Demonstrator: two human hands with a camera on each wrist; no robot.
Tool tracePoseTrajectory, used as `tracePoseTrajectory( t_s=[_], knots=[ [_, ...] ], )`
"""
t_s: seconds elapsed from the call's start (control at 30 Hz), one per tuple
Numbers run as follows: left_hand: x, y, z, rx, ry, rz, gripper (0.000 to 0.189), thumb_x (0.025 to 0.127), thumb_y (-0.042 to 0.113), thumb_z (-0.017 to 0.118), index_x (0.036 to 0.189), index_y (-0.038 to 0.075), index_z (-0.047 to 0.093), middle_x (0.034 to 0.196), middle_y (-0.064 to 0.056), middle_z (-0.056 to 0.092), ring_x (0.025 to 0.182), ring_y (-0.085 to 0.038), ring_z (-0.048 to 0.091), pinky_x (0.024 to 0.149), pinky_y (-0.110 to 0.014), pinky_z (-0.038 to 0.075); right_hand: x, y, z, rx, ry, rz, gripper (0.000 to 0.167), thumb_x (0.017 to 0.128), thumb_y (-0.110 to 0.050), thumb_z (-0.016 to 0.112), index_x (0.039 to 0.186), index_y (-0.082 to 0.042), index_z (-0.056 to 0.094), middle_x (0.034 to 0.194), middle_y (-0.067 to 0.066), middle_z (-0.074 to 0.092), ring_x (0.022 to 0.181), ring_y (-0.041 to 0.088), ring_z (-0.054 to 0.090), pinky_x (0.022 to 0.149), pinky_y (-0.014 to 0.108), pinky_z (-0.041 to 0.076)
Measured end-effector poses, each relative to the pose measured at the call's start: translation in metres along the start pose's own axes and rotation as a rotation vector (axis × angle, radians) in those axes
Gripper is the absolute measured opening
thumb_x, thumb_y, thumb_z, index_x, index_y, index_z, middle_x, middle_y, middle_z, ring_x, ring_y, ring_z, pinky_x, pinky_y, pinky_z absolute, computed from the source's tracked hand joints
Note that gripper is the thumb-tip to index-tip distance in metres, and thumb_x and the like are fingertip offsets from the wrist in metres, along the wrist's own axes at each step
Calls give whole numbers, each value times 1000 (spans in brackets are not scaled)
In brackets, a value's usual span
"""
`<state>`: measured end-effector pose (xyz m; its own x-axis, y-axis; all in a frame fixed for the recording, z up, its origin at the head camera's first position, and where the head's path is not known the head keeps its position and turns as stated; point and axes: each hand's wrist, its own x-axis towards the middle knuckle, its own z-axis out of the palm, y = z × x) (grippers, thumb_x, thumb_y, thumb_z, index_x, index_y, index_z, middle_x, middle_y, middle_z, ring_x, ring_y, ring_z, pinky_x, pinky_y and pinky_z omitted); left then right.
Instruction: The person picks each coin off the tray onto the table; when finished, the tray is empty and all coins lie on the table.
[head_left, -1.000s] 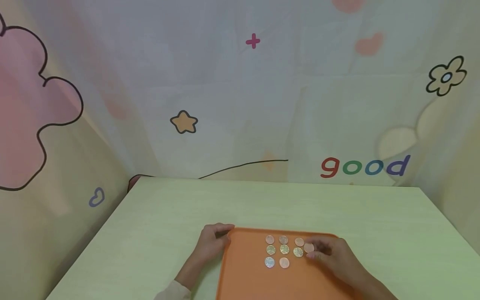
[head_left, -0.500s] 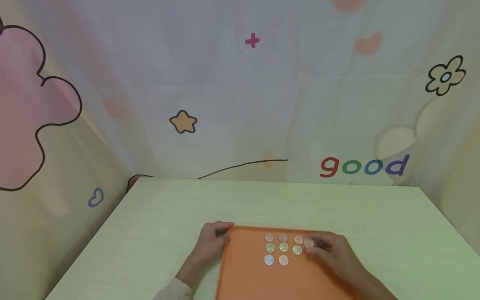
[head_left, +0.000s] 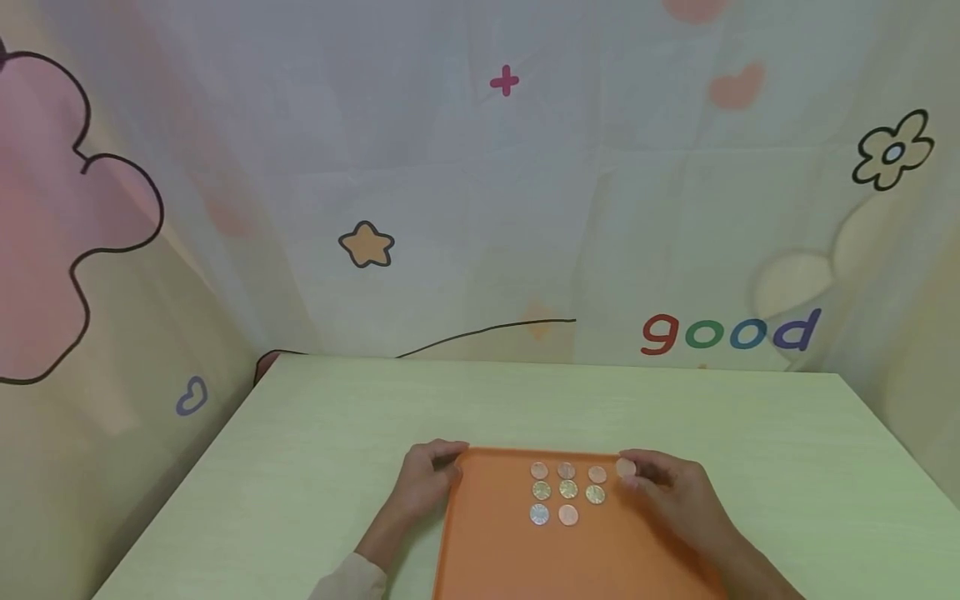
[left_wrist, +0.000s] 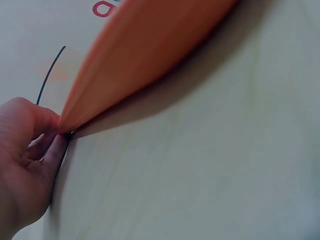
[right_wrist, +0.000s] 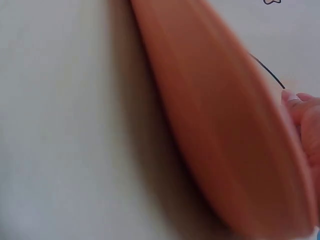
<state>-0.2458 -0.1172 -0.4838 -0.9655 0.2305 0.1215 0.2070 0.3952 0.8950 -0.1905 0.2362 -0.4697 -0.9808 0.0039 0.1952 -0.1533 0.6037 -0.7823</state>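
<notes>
An orange tray lies on the table, with several round coins in rows on its far half. Some coins look coppery, others golden, and one silvery coin is at the near left. My left hand grips the tray's far left corner between thumb and fingers; the left wrist view shows this hand at the corner too. Between the right thumb and index finger is a pale coppery coin, pinched near the tray's far edge by my right hand. The tray wall hides part of that hand in the right wrist view.
The pale green table extends around the tray on the left, far side and right. Behind it hangs a printed cloth with a star, flower and the word "good". The tray's raised rim runs along its far side.
My right hand has moved the pinched coin away from the golden coin beside it, toward the tray's far edge and slightly right. The left hand stays at the corner.
</notes>
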Motion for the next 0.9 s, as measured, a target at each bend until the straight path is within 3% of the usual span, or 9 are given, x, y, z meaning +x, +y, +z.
tracePoseTrajectory(
  t_s=[0.17,0.33,0.4,0.63,0.9],
  knots=[
    [-1,-1,0,16,-29,9,37,89,-4,61,125,-4,69,125,-21,70,121,-39,63,103,-53,52,-2,9,-19,-23,37,44,35,92,-13,74,125,-3,71,107,11,78,84,-9,61,77,8,52],
    [-1,-3,0,34,-14,16,37,89,-4,61,124,-3,70,122,-20,71,119,-38,64,101,-50,53,-2,34,-44,-133,125,-85,29,87,-4,76,116,1,73,87,5,74,75,-12,58,67,11,53],
    [0,-4,0,40,-9,16,37,89,-4,61,124,-3,71,121,-19,71,118,-37,64,101,-48,54,-3,46,-53,-180,145,-100,27,86,-4,77,113,1,74,84,3,73,73,-13,56,64,12,51],
    [1,-5,1,37,-7,11,37,88,-4,61,124,-2,71,121,-19,72,118,-36,65,100,-45,54,-8,78,-77,-313,110,-124,23,86,-7,78,107,0,75,82,2,72,70,-13,51,60,14,48],
    [0,-4,1,22,5,26,38,88,-4,61,124,-3,71,121,-19,72,119,-37,64,101,-49,54,-13,87,-83,-288,83,-147,16,88,-10,77,102,-4,75,82,-4,72,75,-15,51,64,6,45]
  ],
)
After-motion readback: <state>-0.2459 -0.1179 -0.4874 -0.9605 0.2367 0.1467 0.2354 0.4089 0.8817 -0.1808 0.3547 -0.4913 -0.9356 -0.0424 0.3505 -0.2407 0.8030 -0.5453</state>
